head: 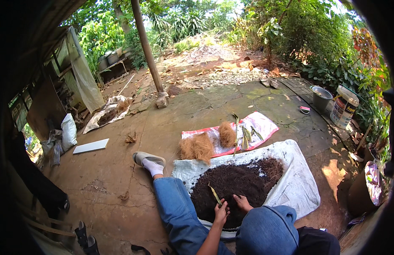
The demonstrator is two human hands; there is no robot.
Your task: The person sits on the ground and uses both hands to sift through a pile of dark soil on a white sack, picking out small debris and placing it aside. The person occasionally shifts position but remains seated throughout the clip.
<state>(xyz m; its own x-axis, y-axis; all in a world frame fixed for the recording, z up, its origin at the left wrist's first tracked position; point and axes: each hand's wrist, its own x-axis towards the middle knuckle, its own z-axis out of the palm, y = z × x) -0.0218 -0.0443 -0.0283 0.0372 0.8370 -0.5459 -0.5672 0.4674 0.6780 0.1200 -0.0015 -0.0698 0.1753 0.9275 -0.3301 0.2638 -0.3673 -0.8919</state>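
Note:
My left hand (221, 213) grips the base of a narrow snake plant leaf (213, 193), mottled green with yellowish edges. The leaf slants up and to the left above a heap of dark soil (225, 181). At the heap's near side, my right hand (243, 204) has its fingertips on the soil, with nothing seen in it; my raised right knee hides part of the wrist. Under the soil lies a white woven sack (300, 191). Brown fibre (274, 170) is mixed into the heap's right end.
Beyond the sack, a pink-edged sheet (262, 122) carries fibre clumps (197, 148) and snake plant leaves (245, 137). A grey bucket (321, 98), a paint pail (343, 108) and a brush (304, 110) stand at right. A person's dark-clad leg (40, 181) is at left, beyond a white board (91, 146).

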